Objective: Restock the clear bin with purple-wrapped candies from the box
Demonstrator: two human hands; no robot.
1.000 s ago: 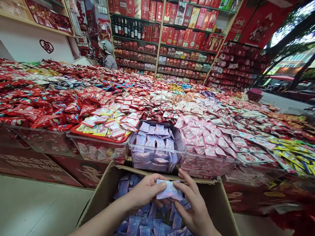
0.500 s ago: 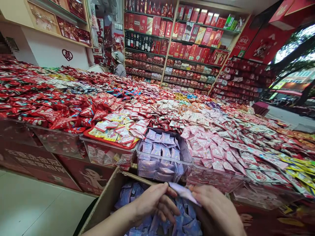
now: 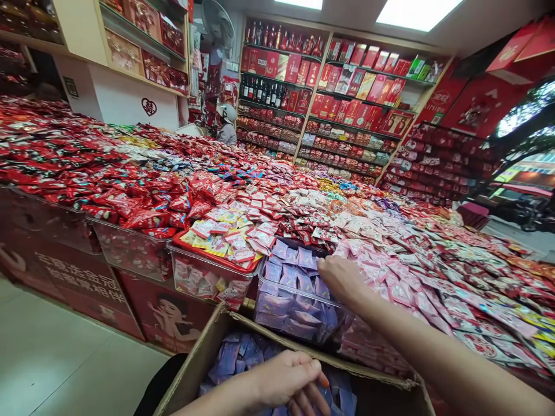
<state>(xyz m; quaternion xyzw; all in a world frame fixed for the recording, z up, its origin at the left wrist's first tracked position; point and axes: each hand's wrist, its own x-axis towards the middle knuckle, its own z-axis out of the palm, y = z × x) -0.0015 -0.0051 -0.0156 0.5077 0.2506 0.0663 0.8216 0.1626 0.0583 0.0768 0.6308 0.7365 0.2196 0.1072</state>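
My right hand (image 3: 341,278) reaches over the right back side of a clear plastic bin (image 3: 299,287), at its purple packets (image 3: 287,276). Its fingers are closed and turned away, so what they hold, if anything, is hidden. The packets stand in rows inside the bin. Lower down, my left hand (image 3: 291,378) hovers above an open cardboard box (image 3: 197,352), its fingers loosely bent and somewhat apart, with no packet visible in them. Loose purple packets (image 3: 229,352) like those in the bin lie jumbled in the box, partly covered by my left hand and forearm.
Left of the bin stands a red-rimmed tub (image 3: 208,263) of yellow and white packets. Pink packets (image 3: 390,271) heap up on the right. Behind spreads a wide display of red packets (image 3: 143,196). Further back are shelves (image 3: 303,118) and a person in a helmet (image 3: 226,124).
My right hand has moved from above the box up to the bin's right side. The purple packet between both hands is out of sight. My left hand has dropped slightly. The view has shifted.
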